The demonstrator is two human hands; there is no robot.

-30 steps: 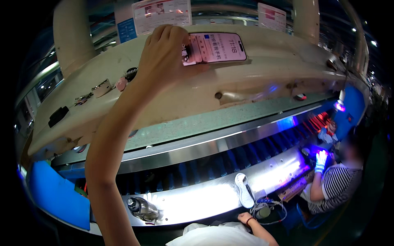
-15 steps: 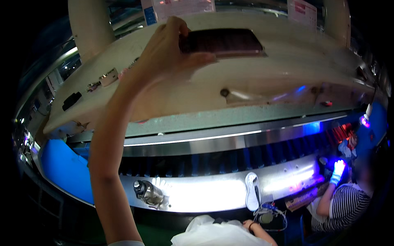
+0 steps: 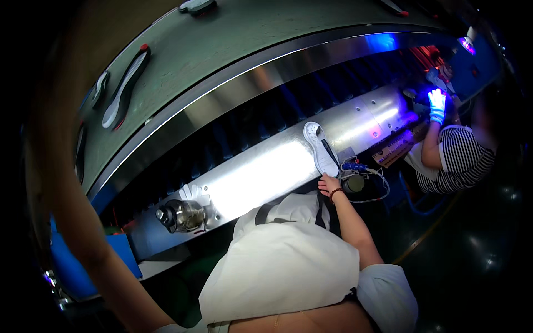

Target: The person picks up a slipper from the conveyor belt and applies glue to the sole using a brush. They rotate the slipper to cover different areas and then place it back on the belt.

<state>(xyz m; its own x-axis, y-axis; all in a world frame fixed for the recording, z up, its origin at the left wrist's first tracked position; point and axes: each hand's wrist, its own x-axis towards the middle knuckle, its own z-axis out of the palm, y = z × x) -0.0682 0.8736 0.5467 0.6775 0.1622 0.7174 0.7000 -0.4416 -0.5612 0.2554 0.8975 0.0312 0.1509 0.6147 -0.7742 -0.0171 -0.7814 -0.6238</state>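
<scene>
view has dropped since 0.5 s ago; phone gone from frame, left hand out of view, fingers cannot tell. right hand rests at heel of white sole, fingers loosely curled, touching. sole's long axis runs 12 o'clock from fingers, on lit steel bench.

Shiny steel workbench, white shoe sole, metal pot, white glove

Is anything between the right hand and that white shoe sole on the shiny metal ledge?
Nothing visible. The right hand rests at the near end of the white shoe sole, fingertips at or on its edge. The cable bundle lies off to its right.
</scene>
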